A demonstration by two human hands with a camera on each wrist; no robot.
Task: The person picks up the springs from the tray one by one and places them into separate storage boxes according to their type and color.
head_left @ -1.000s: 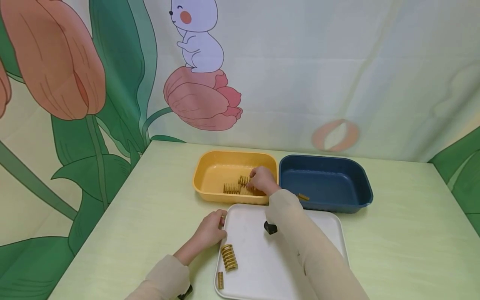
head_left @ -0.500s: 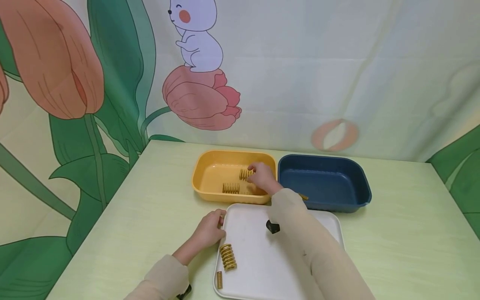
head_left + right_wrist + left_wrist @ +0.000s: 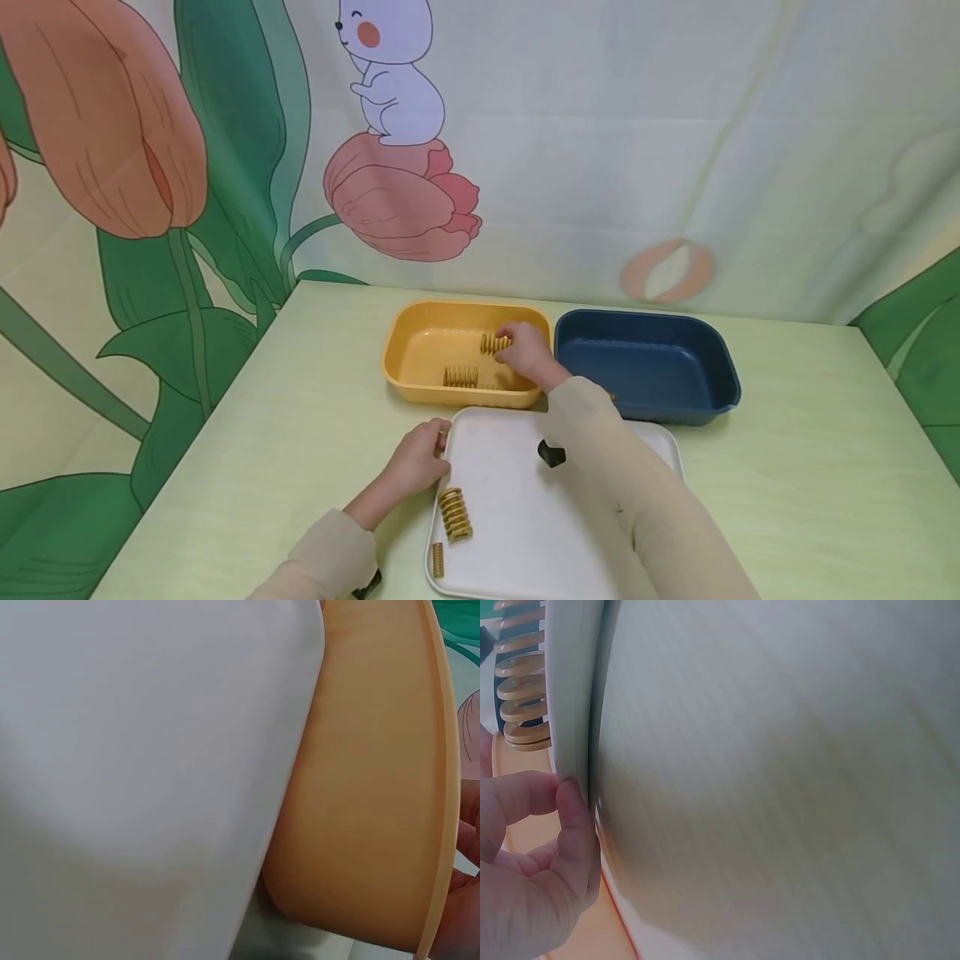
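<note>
My right hand is inside the yellow bin, its thumb and fingers pinching a brass-coloured coil spring above the floor. A similar coil spring lies below it, and another near the front wall is mostly hidden. In the right wrist view the bin's wall covers most of the right hand. My left hand grips the left rim of the white tray between thumb and fingers. On that tray, close to the hand, lie a thick coil spring and a small thin spring.
A dark blue bin stands right of the yellow one, almost touching it. Something small and brass-coloured at its front left is mostly covered by my right sleeve. A printed curtain hangs behind the pale green table.
My right hand has lifted the coil spring slightly and moved it a little toward the back of the yellow bin. The left hand keeps its grip on the tray.
</note>
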